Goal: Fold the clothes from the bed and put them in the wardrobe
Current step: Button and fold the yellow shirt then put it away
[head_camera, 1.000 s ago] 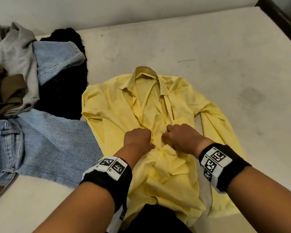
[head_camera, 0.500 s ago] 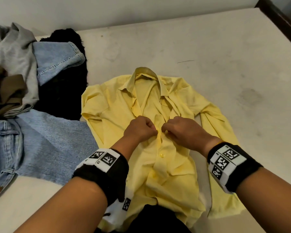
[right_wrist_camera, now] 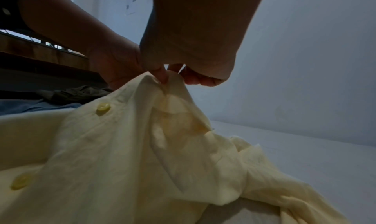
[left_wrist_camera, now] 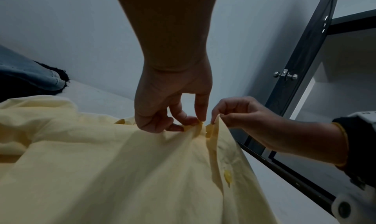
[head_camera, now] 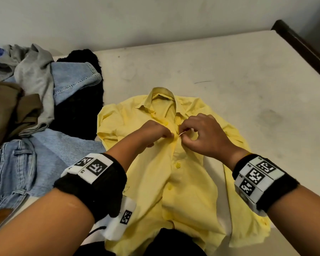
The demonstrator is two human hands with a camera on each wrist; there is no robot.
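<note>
A yellow button-up shirt (head_camera: 148, 182) lies face up on the bed (head_camera: 229, 74), collar away from me. Lower buttons (head_camera: 177, 165) sit closed along the front. My left hand (head_camera: 169, 134) pinches the left front edge just below the collar, and my right hand (head_camera: 181, 134) pinches the facing edge, lifting the cloth a little. From the left wrist, the left hand (left_wrist_camera: 200, 123) and right hand (left_wrist_camera: 213, 119) meet over the shirt (left_wrist_camera: 122, 171). The right wrist view has the right hand (right_wrist_camera: 165, 78) pinching a raised peak of shirt (right_wrist_camera: 142, 163).
A heap of clothes lies at the left: blue jeans (head_camera: 22, 163), a grey garment (head_camera: 35, 76), a brown one (head_camera: 9, 111) and a black one (head_camera: 81, 108). A dark bed frame (head_camera: 303, 47) runs along the right. An open wardrobe with shelves (left_wrist_camera: 335, 90) stands beyond the bed.
Both hands have moved up the shirt front from its middle toward the collar. More buttons show below them, and the cloth is now lifted between the fingertips.
</note>
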